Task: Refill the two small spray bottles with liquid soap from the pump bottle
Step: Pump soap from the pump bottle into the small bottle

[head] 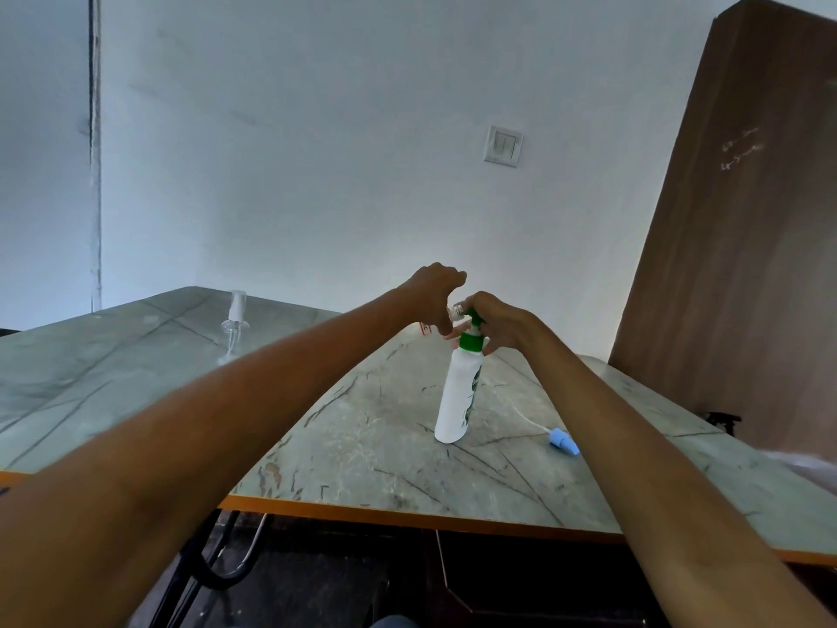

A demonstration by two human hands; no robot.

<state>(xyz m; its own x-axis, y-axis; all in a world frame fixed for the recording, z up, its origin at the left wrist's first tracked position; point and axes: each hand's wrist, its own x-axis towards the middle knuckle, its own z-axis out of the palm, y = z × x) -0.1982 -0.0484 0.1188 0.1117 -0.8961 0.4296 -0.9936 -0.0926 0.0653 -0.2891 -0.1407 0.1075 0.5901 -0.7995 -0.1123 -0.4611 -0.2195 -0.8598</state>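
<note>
A white pump bottle (457,394) with a green collar stands upright in the middle of the marbled table (344,437). My right hand (498,321) curls over its green pump head. My left hand (437,294) grips a small clear spray bottle (454,311), tilted, with its open neck against the pump spout; most of that bottle is hidden by my fingers. A blue spray cap (563,441) with a thin white dip tube lies on the table to the right of the pump bottle. A second clear spray bottle (235,319) stands at the far left.
A brown wooden panel (733,247) leans at the table's right end. A white wall with a light switch (502,145) rises behind. The table's orange front edge (407,518) runs below my arms, with dark chair parts underneath.
</note>
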